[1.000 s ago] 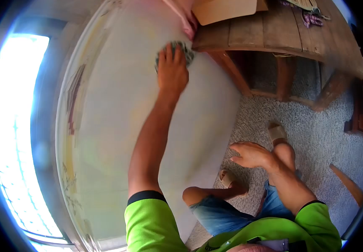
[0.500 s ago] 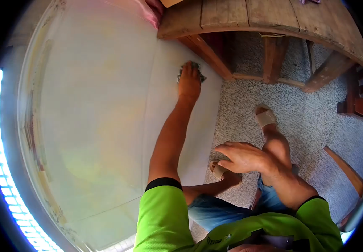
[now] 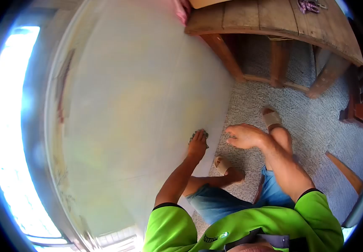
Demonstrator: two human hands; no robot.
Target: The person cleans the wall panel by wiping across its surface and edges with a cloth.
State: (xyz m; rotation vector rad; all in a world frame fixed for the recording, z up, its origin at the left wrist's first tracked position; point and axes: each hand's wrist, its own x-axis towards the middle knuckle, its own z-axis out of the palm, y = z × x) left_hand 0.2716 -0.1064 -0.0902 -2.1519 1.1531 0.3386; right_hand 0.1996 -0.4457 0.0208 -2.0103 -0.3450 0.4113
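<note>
My left hand (image 3: pixel 197 147) presses a dark patterned cloth (image 3: pixel 205 135) against a large pale panel (image 3: pixel 118 105), near its right edge. The panel's surface is whitish with faint yellow patches. Fingers of that hand lie over the cloth, which shows around the fingertips. My right hand (image 3: pixel 244 136) hangs above the speckled floor near my knee, its fingers loosely apart, with nothing in it.
A wooden table (image 3: pixel 240 17) stands at the upper right with a cardboard piece (image 3: pixel 204 3) and a purple item (image 3: pixel 308 6) on it. Pink fabric (image 3: pixel 182 10) hangs beside it. Dark wooden furniture (image 3: pixel 362 101) is at the far right, a bright window (image 3: pixel 13 126) at the left.
My left hand has slid the cloth down the panel, from beside the table to nearer my body. My right hand has moved slightly, staying near my knee. The camera view has shifted.
</note>
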